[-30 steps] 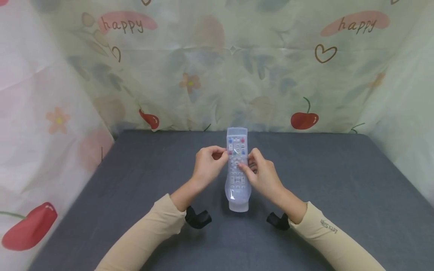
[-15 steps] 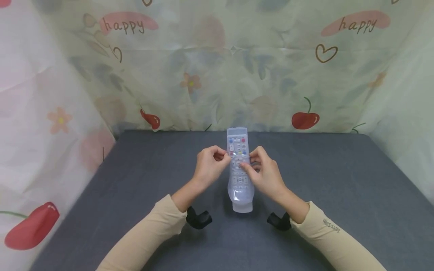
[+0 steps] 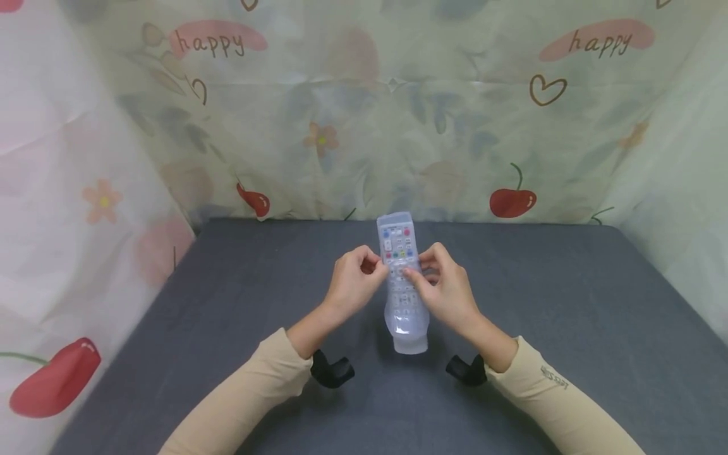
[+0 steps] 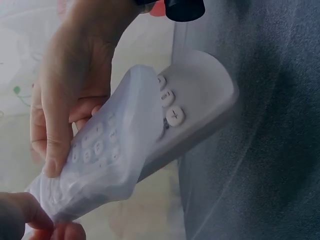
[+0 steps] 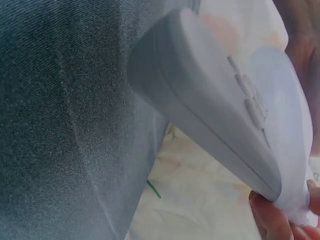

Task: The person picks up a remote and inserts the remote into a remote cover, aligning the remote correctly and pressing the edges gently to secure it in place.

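Between the two hands, above the table, a white remote control [image 4: 200, 95] sits partly inside a translucent cover [image 3: 406, 322]. Its bare lower end sticks out of the cover's near opening, with a few raised buttons showing in the left wrist view. The left hand [image 3: 355, 278] pinches the cover's left edge between thumb and fingers, about halfway along. On the opposite side, the right hand [image 3: 449, 287] holds the covered remote, thumb lying on the button face and fingers at the side edge. In the right wrist view, the cover's loose rim [image 5: 285, 100] stands away from the remote's face.
A dark grey cloth covers the table [image 3: 227, 284]. Patterned curtains [image 3: 375, 126] enclose it at the back and sides. Black wrist-worn mounts [image 3: 332, 371] jut inward beneath both forearms, close to the tabletop.
The remote's lower end has swung slightly right and its top slightly left, so it tilts more. The left fingertips have shifted a little right along with it. Both hands keep their hold.
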The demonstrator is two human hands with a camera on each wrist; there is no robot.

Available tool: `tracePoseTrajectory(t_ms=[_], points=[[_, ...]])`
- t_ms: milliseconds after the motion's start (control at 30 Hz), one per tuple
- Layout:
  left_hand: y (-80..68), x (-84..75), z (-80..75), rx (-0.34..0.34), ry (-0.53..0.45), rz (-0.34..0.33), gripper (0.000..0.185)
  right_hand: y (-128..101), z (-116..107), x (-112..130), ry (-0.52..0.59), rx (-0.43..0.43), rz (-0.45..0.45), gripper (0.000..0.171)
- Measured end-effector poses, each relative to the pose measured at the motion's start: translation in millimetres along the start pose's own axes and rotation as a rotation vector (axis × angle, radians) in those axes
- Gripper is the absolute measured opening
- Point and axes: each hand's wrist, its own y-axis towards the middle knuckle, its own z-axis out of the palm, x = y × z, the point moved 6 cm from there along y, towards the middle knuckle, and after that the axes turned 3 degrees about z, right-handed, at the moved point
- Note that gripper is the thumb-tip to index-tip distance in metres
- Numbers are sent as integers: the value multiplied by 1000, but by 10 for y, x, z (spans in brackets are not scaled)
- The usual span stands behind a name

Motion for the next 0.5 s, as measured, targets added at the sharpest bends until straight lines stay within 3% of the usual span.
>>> tracePoseTrajectory(t_ms=[167,333,500], points=[[30,-34,16,-30,-102,49,5,41,-24,19,27,-4,-16,27],[45,-31,19,-50,-214,69,5,58,-49,30,52,9,26,28],[37,-26,20,-42,-226,42,25,56,-44,-2,44,35,75,28]])
